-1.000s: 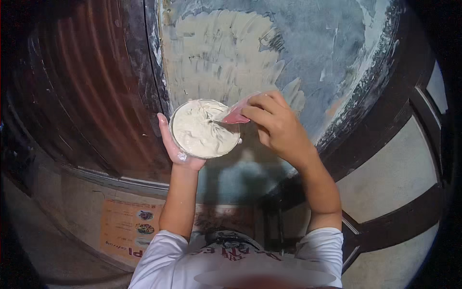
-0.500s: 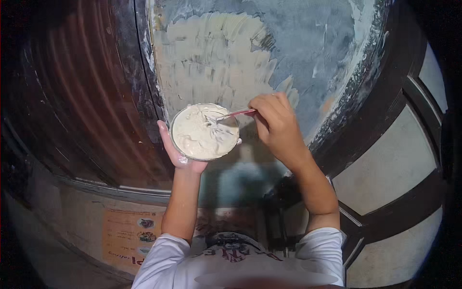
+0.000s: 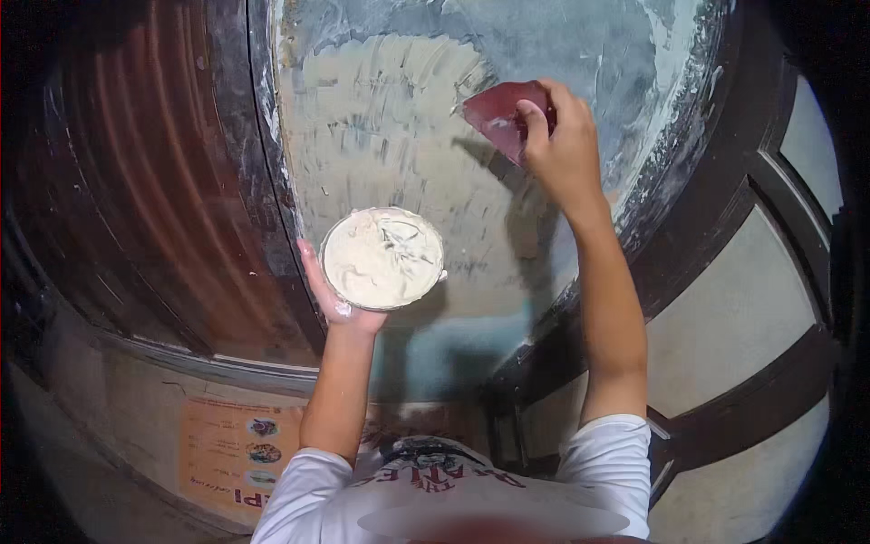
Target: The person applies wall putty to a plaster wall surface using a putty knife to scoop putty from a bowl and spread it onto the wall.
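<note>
My left hand holds up a round container of cream-coloured putty from beneath, with its thumb along the left rim and its other fingers hidden below. Some putty is smeared at the base of that thumb. Up and to the right, my right hand grips a dark red, flat putty spreader between thumb and fingers. A little pale putty shows at the spreader's left corner. Beyond both hands stretches a grey-blue surface, partly covered with a coat of beige putty that bears streaky marks.
Dark brown wooden panelling borders the surface on the left. To the right runs a dark frame with pale panels. An orange printed sheet with food pictures lies at lower left.
My right hand has lifted the spreader out of the putty and carried it up and away to the coated surface. The container in my left hand has barely moved.
</note>
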A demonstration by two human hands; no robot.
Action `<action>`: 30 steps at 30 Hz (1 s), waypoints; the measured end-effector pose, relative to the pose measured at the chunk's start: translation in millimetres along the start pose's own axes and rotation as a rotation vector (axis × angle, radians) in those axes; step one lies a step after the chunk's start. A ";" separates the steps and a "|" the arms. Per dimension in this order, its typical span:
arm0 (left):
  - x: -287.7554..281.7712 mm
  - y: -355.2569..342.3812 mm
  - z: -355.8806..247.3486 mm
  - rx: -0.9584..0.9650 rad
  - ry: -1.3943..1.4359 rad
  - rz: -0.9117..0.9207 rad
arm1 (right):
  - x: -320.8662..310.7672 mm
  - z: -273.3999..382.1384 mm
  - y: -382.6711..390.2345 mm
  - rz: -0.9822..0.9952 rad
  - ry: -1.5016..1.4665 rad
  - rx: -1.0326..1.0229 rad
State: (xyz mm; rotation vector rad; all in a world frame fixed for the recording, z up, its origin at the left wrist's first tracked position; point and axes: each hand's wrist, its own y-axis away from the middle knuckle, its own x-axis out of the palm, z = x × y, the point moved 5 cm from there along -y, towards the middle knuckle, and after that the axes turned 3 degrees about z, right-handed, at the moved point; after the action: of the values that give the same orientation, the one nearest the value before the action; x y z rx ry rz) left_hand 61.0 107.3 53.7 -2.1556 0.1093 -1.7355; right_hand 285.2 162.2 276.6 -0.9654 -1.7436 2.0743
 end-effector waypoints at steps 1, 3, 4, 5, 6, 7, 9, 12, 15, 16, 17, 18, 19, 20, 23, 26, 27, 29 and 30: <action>-2.0 0.1 0.7 0.008 0.005 0.016 | 0.9 -12.4 -9.0 -0.024 -0.029 0.019; -6.2 3.2 4.6 0.020 -0.036 -0.031 | 4.8 -29.2 -21.2 -0.009 -0.047 0.029; -7.8 5.1 3.3 0.031 -0.038 -0.033 | 7.8 -34.1 -24.0 0.011 -0.068 0.051; -9.2 5.7 3.2 0.020 -0.027 -0.011 | 9.3 -37.7 -26.2 0.046 -0.097 0.054; -9.8 6.7 3.2 0.008 -0.016 0.011 | 10.2 -40.8 -25.3 0.046 -0.105 0.049; -10.7 6.2 3.7 0.008 -0.021 0.015 | 13.5 -47.4 -23.1 0.049 -0.076 0.068; -11.1 4.8 1.8 0.030 -0.024 0.010 | 17.7 -59.8 -23.1 0.040 -0.026 0.093; -15.6 6.7 2.5 0.040 -0.031 0.027 | 11.9 -74.8 -27.7 0.022 -0.040 0.140; -17.3 5.5 0.1 0.076 0.016 -0.010 | 19.0 -74.8 -23.9 0.042 -0.097 0.130; -17.4 3.9 2.1 0.075 0.018 -0.008 | 21.2 -70.1 -18.6 0.075 -0.114 0.135; -18.1 2.0 4.0 0.075 0.001 -0.008 | 22.9 -59.6 -17.0 0.097 -0.090 0.122; -18.8 0.4 5.8 0.076 -0.016 -0.009 | 25.7 -60.2 -18.3 0.079 -0.041 0.074; -18.9 0.6 7.8 0.063 -0.015 0.003 | 23.6 -58.7 -21.4 0.058 0.010 0.059; -18.7 1.1 9.2 0.063 -0.014 0.001 | 20.0 -56.4 -25.6 0.038 0.061 0.044; -17.4 2.4 9.4 0.072 -0.003 0.036 | 11.4 -69.7 -39.1 -0.005 -0.085 0.152; -14.2 7.2 9.4 0.079 -0.033 0.054 | 14.1 -65.5 -29.4 0.055 -0.180 0.155; -17.2 4.7 9.6 0.086 -0.015 -0.003 | 20.8 -66.5 -25.6 0.056 -0.072 0.116; -18.7 2.1 11.6 0.072 -0.011 -0.006 | 24.8 -58.0 -26.2 0.056 -0.015 0.064; -18.4 2.2 13.4 0.070 0.001 -0.022 | 25.4 -54.4 -27.1 0.054 0.042 0.012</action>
State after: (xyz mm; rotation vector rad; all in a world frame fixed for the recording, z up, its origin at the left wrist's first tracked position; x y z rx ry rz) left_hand 69.8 113.7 33.5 -2.1134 0.0245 -1.7265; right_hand 295.2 225.8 291.1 -1.0555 -1.7004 2.0794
